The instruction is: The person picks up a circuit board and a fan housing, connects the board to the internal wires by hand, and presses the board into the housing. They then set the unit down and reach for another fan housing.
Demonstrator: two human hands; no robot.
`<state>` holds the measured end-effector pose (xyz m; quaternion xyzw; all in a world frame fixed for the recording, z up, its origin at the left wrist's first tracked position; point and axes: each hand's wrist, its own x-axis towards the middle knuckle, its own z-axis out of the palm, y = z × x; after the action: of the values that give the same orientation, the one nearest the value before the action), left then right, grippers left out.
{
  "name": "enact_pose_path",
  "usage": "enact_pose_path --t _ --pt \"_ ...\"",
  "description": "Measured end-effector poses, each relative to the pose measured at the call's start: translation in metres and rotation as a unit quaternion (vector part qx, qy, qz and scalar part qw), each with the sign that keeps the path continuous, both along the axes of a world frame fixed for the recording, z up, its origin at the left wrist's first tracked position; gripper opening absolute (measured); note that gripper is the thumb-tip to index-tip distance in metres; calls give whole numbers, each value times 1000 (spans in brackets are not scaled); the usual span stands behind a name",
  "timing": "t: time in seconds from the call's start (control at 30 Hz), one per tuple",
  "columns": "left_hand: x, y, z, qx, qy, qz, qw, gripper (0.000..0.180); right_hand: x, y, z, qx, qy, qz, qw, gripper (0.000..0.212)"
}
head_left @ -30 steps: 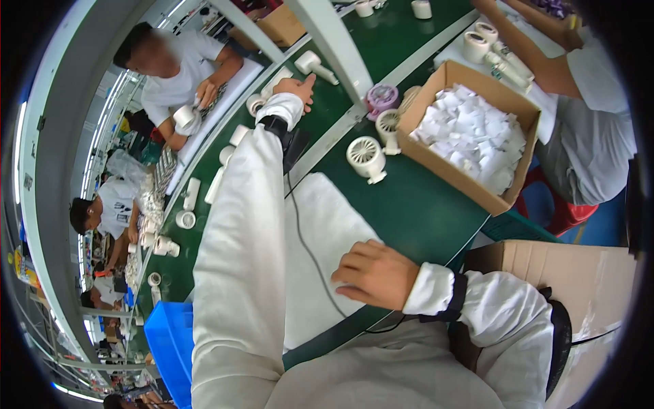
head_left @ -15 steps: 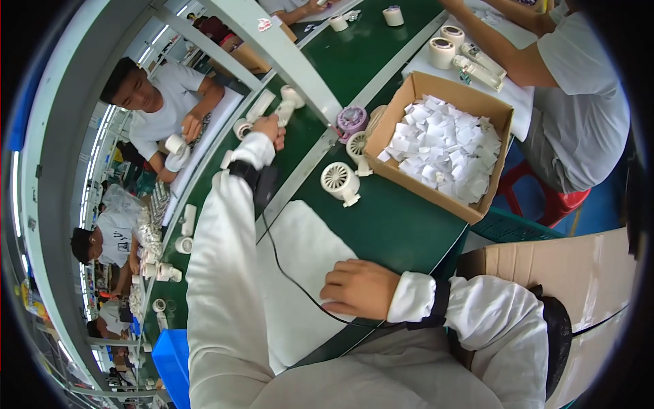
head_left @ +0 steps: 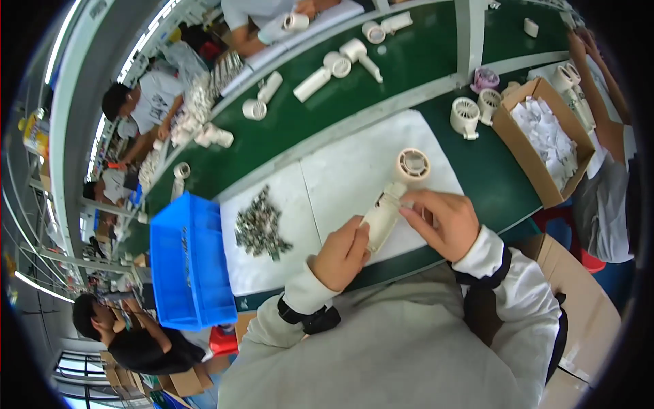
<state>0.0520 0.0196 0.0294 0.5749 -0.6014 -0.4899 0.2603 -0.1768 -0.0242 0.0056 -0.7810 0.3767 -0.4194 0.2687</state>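
Over the white mat (head_left: 354, 157), my left hand (head_left: 340, 255) is closed round the handle of a white handheld fan (head_left: 381, 221). The fan is tilted, with its round head (head_left: 413, 165) pointing away from me and to the right. My right hand (head_left: 446, 221) has its thumb and forefinger closed at the neck, where the handle meets the head. Whether a small part sits between those fingertips, I cannot tell. Left of my hands a heap of small metallic parts (head_left: 262, 223) lies on the mat.
A blue bin (head_left: 194, 260) stands at the mat's left. Several white fan pieces (head_left: 312, 84) lie on the green bench (head_left: 422, 65) beyond a metal rail. At right are two fans (head_left: 465, 117) and a cardboard box (head_left: 538, 184) of white paper pieces. Co-workers sit around.
My left hand has come back from the far bench and now holds a fan. My right hand has risen from the mat to the fan's neck. The view has swung left.
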Motion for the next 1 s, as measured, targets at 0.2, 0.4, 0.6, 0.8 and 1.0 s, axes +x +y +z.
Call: enact_pose_path --t 0.2,0.4,0.6,0.8,1.0 --pt "12 17 -27 -77 -67 2 995 24 30 -18 18 60 107 46 991 17" --pt "6 20 -14 -170 -323 -14 931 20 41 -27 -4 -104 117 99 983 15" --pt "3 32 -22 -286 -311 -27 906 22 37 -15 -12 2 6 116 993 15" --pt "57 38 -8 -252 -260 88 928 20 38 -5 -6 51 75 43 995 16" --pt "117 49 -9 -253 -421 191 850 29 38 -15 -5 10 74 79 994 16"
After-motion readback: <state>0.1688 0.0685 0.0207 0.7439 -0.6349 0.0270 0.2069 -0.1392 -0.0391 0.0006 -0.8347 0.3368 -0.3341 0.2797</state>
